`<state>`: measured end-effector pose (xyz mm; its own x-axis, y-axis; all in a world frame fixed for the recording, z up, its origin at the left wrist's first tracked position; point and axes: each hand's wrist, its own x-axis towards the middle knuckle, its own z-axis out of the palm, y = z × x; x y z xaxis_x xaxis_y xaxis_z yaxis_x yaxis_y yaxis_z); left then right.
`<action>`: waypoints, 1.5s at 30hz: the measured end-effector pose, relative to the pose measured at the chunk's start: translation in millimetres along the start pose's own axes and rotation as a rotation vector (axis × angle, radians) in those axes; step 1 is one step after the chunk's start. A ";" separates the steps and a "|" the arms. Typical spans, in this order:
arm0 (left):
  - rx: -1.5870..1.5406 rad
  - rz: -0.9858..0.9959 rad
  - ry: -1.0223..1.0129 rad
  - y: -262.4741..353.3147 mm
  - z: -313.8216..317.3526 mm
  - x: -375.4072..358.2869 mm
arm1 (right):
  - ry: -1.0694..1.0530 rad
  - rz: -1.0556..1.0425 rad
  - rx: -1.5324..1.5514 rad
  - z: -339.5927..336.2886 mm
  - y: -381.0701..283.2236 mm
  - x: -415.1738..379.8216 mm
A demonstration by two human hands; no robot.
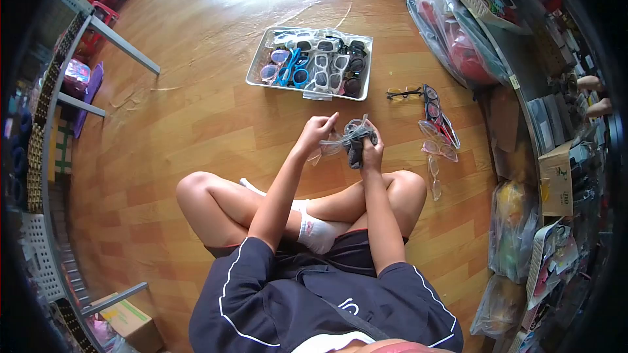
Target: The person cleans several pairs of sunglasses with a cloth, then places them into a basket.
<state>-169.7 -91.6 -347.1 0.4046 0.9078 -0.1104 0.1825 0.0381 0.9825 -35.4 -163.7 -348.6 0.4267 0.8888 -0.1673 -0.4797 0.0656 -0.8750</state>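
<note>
Clear-framed glasses [333,146] are between my two hands, above the floor in front of my crossed legs. My left hand [317,133] is closed on one side of them, with its thumb pointing up. In my right hand [371,151] is a dark grey cloth [355,152], bunched against the glasses' clear temples. Just beyond my hands stands a white basket [250,70] holding several sunglasses, among them blue ones [292,69] and white ones [321,72]. To the right of my hands, several loose glasses [432,103] lie in a rough line on the floor.
Shelves with packed goods [551,124] run along the right, with plastic bags [451,36] beside them. On the left are a rack with metal legs [124,44] and, lower down, a cardboard box [127,321]. My knees frame the wooden floor [196,117] near my hands.
</note>
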 end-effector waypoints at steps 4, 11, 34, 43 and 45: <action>0.164 -0.209 -0.237 25.6 -12.6 22.0 | -0.116 0.097 0.002 -13.9 -3.2 9.4; 0.049 -0.318 -0.017 22.1 -76.0 26.1 | -0.627 0.444 -0.091 2.4 -33.5 -6.1; 0.802 0.183 0.547 0.1 -1.1 42.8 | 0.266 0.142 0.314 -41.0 12.7 30.8; 1.053 -0.205 0.209 -53.2 20.7 -36.4 | 0.180 0.147 0.199 -22.2 0.6 13.4; 0.090 -0.503 -0.005 -46.0 11.5 -28.1 | 0.101 0.162 0.255 -24.4 3.2 9.5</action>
<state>-179.1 -123.7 -390.9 0.2513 0.7844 -0.5671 0.4318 0.4335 0.7910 -14.2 -166.1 -364.1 0.3974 0.8481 -0.3506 -0.7191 0.0504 -0.6931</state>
